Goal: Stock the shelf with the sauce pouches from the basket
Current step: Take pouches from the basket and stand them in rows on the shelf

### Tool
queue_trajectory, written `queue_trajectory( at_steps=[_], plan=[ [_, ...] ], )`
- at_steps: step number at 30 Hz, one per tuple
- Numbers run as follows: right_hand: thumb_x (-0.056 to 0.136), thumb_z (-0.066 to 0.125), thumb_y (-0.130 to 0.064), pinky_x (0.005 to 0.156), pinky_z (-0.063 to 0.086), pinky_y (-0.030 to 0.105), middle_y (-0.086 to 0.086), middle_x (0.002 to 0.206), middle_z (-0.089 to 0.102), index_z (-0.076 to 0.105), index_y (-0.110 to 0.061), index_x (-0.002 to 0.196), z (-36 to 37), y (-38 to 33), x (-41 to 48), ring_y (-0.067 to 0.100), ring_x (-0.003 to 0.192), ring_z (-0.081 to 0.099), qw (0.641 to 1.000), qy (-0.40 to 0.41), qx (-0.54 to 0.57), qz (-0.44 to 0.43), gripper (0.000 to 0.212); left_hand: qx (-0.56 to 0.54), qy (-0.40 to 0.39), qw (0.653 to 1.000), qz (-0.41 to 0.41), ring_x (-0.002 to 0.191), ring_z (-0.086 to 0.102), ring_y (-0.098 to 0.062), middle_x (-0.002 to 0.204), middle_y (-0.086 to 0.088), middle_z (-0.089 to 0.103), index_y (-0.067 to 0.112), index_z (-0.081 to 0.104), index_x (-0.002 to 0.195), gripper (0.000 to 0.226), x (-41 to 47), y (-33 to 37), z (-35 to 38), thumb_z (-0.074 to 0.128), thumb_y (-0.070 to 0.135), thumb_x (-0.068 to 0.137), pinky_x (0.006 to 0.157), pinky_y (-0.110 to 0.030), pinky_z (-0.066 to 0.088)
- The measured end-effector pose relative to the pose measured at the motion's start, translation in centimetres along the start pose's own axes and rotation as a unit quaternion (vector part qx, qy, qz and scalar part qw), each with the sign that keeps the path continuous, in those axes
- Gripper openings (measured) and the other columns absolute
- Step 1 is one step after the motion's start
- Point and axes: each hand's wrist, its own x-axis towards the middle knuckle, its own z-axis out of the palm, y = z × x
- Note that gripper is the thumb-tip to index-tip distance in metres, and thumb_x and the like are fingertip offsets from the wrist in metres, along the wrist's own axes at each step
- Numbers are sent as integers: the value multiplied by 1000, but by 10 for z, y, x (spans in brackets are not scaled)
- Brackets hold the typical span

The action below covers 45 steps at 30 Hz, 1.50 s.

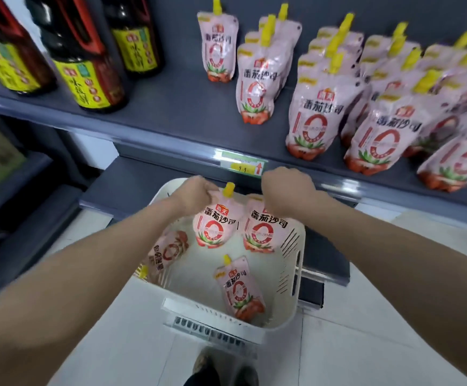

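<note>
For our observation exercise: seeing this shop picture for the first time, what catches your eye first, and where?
The left hand grips the left pouch and the right hand the right pouch by their tops, over the white basket at centre. Rows of pink pouches stand on the grey shelf upper right; dark bottles upper left.

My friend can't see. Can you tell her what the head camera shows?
The left hand grips one pink sauce pouch and the right hand another pouch, by their tops, in a white basket where two more pouches lie. Above, a grey shelf holds rows of the same pouches, beside dark bottles.
</note>
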Motion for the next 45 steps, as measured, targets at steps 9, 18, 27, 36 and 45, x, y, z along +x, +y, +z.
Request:
queue_trajectory(
  at_steps=[9,18,27,36,45],
  plan=[
    [78,50,2,47,28,24,3,59,40,37,-8,55,-132,2,-8,21,57,44,992,124,-22,-13,29,-43,182,982,39,68,50,-18,72,-8,57,0,66,80,14,-47,63,-131,54,2,86,57,-24,40],
    [80,53,2,56,34,30,3,62,33,36,-13,58,-180,-1,31,24,61,42,978,194,-66,27,32,-167,239,955,47,78,63,-13,87,-4,69,6,69,98,16,-36,75,-183,55,10,90,67,-22,47],
    [82,53,2,64,42,35,10,80,44,42,-10,78,-171,-8,79,29,73,45,988,117,-61,75,16,-177,212,960,56,87,66,-21,94,-11,71,9,70,93,16,10,54,-208,54,9,91,82,-34,54],
    [83,52,1,49,36,28,4,65,39,44,-7,68,-164,-4,108,20,57,43,989,59,-79,110,19,-183,174,965,76,84,67,-21,89,-9,71,15,69,83,18,48,40,-219,54,8,90,78,-34,55],
    [84,53,1,69,48,32,15,109,62,64,-7,107,-167,-6,114,30,94,62,987,60,-37,142,27,-193,148,966,87,69,63,-6,84,-3,68,9,69,101,19,67,36,-219,54,7,90,58,-18,49]
  ],
)
